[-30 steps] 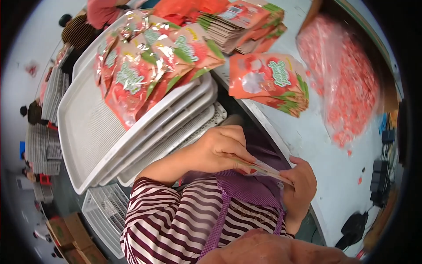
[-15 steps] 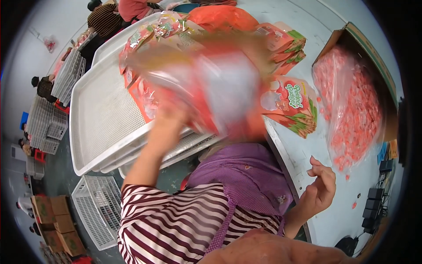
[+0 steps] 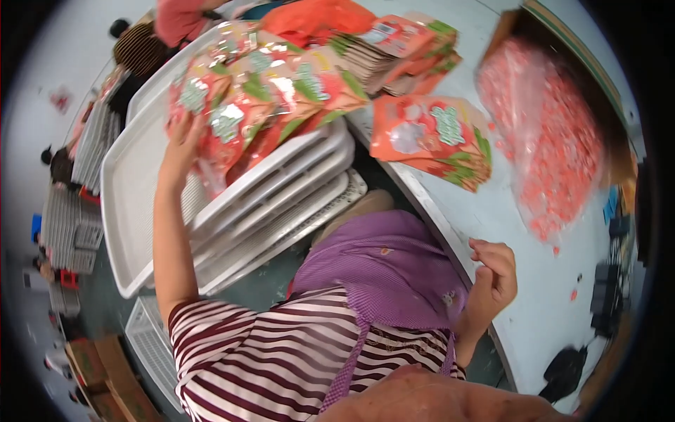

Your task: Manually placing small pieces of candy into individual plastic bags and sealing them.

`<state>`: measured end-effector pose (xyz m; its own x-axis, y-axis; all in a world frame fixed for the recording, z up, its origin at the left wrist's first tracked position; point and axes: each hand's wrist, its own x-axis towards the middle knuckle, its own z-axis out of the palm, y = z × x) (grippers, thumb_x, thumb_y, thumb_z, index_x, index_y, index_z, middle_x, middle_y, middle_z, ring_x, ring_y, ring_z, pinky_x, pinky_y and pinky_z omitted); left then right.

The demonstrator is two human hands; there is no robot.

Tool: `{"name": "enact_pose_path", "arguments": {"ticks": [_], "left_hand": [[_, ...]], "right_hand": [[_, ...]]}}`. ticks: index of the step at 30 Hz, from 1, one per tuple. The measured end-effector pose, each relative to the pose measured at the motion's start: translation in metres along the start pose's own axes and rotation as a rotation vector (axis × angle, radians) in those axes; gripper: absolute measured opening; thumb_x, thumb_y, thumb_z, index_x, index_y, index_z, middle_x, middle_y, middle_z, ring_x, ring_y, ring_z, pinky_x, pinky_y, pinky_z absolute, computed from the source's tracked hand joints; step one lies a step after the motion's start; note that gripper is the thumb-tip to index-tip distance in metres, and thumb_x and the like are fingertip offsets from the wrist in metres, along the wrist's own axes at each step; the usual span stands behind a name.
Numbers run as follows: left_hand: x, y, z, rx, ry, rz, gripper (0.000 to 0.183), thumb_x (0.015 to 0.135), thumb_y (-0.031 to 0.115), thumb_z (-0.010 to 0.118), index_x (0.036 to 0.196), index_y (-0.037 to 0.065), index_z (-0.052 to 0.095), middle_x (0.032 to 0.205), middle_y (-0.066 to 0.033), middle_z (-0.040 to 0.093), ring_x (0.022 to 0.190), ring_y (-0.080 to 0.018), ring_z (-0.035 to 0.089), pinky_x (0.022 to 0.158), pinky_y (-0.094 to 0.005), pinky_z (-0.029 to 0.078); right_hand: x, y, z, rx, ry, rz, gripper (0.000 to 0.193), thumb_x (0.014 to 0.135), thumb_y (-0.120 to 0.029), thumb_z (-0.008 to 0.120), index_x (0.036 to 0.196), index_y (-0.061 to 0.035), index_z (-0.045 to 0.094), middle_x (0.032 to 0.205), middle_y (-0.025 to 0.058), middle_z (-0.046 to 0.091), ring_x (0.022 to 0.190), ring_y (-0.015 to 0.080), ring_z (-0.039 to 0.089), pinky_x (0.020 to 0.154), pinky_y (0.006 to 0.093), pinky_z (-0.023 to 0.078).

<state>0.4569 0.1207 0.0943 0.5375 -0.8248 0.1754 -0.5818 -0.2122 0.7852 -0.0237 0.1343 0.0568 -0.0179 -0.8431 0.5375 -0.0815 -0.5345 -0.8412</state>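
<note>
Shiny orange, green and clear printed pouches overlap in a pile on a white mesh tray, the top one of a stack. My left hand reaches over that tray, its fingers stretched against the left end of the pile. Over the edge of the light-blue table, my right hand hovers with loosely curled fingers and nothing visible in it. Beyond it, a fanned stack of flat pouches lies near the table's edge. More flat pouches are stacked farther back.
On the right, a large clear bag of small pink wrapped pieces spills from a tipped cardboard box. An orange bag sits at the back. A white crate and cartons stand lower left. Co-workers sit at far left.
The pouch that was blurred in front of my left hand now lies on the tray's pile. My left hand has moved left. My right hand stays near the table edge.
</note>
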Motion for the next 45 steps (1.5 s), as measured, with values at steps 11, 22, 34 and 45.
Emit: {"name": "enact_pose_path", "arguments": {"ticks": [11,22,34,45], "left_hand": [[-0.094,0.121,0.160,0.075,-0.365,0.869,0.060,0.072,0.014,0.071,0.126,0.005,0.047,0.126,-0.0184,0.049,0.123,-0.0351,0.040,0.101,-0.0433,0.031],[-0.043,0.078,0.332,0.260,-0.548,0.954,0.044,0.080,0.027,0.063,0.122,0.016,0.056,0.129,-0.0065,0.051,0.129,-0.0326,0.034,0.106,-0.0531,0.013],[-0.033,0.071,0.321,0.095,-0.656,1.172,0.029,0.078,0.011,0.062,0.106,0.017,0.066,0.115,-0.0024,0.061,0.119,-0.0218,0.048,0.107,-0.0501,0.017],[-0.035,0.072,0.321,0.121,-0.589,1.213,0.027,0.080,0.011,0.059,0.105,0.016,0.066,0.114,-0.0021,0.061,0.118,-0.0220,0.049,0.106,-0.0508,0.018]], "right_hand": [[-0.007,0.012,-0.004,-0.037,-0.064,0.093,0.013,0.080,-0.004,0.064,0.092,0.0017,0.061,0.091,0.0129,0.061,0.079,0.0200,0.058,0.069,0.0263,0.046],[-0.009,0.040,-0.007,-0.228,-0.059,0.238,0.020,0.077,0.001,0.062,0.098,-0.0010,0.060,0.091,0.0099,0.059,0.081,0.0182,0.056,0.072,0.0271,0.046],[0.072,0.146,-0.001,-0.545,0.053,0.503,0.036,0.083,-0.019,0.062,0.111,0.0020,0.056,0.093,0.0118,0.060,0.081,0.0176,0.056,0.071,0.0283,0.046],[0.071,0.148,0.024,-1.045,0.175,-0.029,0.024,0.079,-0.016,0.064,0.096,-0.0009,0.060,0.085,0.0131,0.059,0.077,0.0267,0.057,0.066,0.0353,0.048]]}}
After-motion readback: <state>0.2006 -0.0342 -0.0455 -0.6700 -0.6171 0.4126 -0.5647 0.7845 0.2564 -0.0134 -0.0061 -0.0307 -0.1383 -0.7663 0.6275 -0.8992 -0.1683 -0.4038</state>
